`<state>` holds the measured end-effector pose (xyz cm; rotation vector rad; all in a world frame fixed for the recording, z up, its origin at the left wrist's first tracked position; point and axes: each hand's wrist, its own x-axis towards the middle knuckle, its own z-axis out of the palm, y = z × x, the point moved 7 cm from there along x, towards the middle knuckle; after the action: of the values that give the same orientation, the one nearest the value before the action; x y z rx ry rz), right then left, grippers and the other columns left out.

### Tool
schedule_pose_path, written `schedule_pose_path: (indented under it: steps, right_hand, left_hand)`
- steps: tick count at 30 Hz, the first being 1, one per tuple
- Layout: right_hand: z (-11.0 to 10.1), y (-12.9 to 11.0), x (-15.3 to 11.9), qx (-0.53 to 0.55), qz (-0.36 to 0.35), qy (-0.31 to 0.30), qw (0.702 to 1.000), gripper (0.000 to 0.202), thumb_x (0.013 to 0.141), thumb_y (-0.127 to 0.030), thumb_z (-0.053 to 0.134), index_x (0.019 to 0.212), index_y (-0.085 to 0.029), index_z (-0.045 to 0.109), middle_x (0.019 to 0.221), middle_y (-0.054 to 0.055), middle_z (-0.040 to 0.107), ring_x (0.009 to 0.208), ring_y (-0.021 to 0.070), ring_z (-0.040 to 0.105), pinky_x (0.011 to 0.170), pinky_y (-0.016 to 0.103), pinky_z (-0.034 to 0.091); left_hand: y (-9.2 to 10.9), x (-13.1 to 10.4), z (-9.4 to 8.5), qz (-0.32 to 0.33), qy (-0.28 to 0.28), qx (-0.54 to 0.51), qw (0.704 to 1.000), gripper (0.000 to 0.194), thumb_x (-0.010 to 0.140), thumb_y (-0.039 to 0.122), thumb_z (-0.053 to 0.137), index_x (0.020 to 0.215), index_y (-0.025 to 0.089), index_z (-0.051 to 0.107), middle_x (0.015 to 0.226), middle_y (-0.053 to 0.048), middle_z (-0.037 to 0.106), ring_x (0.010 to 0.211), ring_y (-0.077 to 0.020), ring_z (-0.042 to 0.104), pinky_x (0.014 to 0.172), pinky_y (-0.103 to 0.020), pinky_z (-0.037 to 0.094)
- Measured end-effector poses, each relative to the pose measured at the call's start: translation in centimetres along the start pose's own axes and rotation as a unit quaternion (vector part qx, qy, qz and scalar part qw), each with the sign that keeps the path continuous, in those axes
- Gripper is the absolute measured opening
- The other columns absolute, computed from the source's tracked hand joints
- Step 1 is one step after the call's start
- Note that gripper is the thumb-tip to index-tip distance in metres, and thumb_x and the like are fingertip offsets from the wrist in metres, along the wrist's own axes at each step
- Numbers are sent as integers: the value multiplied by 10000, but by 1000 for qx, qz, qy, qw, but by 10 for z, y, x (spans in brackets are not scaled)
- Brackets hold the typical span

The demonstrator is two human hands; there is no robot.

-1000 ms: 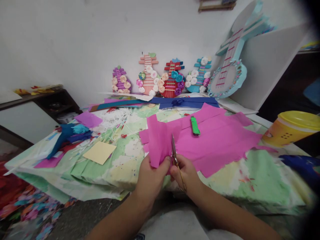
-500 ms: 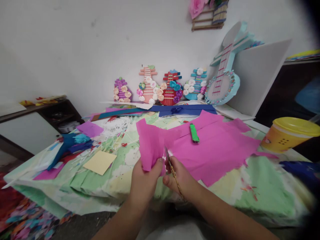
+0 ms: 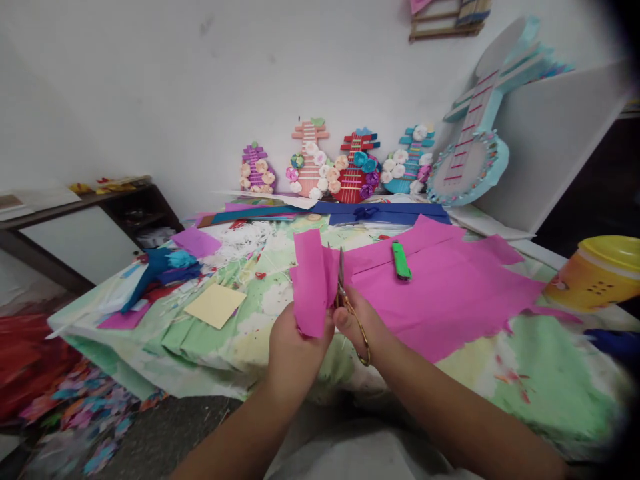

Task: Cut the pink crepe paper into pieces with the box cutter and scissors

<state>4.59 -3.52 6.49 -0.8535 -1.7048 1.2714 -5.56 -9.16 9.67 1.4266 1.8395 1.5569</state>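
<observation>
My left hand [image 3: 299, 347] is closed around the lower end of a folded piece of pink crepe paper [image 3: 309, 280], held upright above the table's near edge. My right hand [image 3: 361, 327] grips gold-handled scissors [image 3: 341, 277], blades pointing up and slightly parted, beside the paper's right edge. Both hands are close together, and the right fingertips are partly hidden behind the scissors and paper. Beyond and to the right, a large pink crepe sheet [image 3: 450, 293] lies spread on the table, with a green box cutter [image 3: 401, 261] on top of it.
A yellow bucket [image 3: 600, 277] stands at the right. A cream paper square [image 3: 216, 305], white shredded strips [image 3: 245, 241] and blue scraps [image 3: 155, 270] lie on the left. Several flower-decorated lute models [image 3: 357, 170] and a larger pale-blue one [image 3: 475, 147] lean along the wall.
The pink piece has turned and now looks narrower, folded over in my left hand. The scissors have swung more upright, with their blades parted beside it. The view has shifted left.
</observation>
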Motion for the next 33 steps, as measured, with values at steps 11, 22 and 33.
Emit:
schedule_pose_path:
  steps: [11,22,33]
  right_hand:
    - [81,3,109,140,157,-114,971,519,603,-701,450,548,-192,367,384,-79,262,321,48,228,315,200,222]
    - [78,41,105,219,282,-250,900,708,639,-777,127,602,-150,455,492,-11,396,390,80,367,403,238,329]
    - [-34,14,106,-43,104,-38,993,371,763,-461,431,544,-163,432,471,-13,416,392,65,364,401,222,296]
  left_hand:
    - [-72,77,-66,-84,210,-151,962,90,546,208,556,543,164,478,418,83,372,390,-61,369,377,-167,296]
    - [-130,81,-61,-159,166,-122,965,367,554,371,616,821,119,613,623,-17,593,536,-145,555,470,-236,442]
    - [-100,110,-22,-146,0,16,989,221,730,320,484,790,134,589,628,-15,599,545,-132,570,488,-214,440]
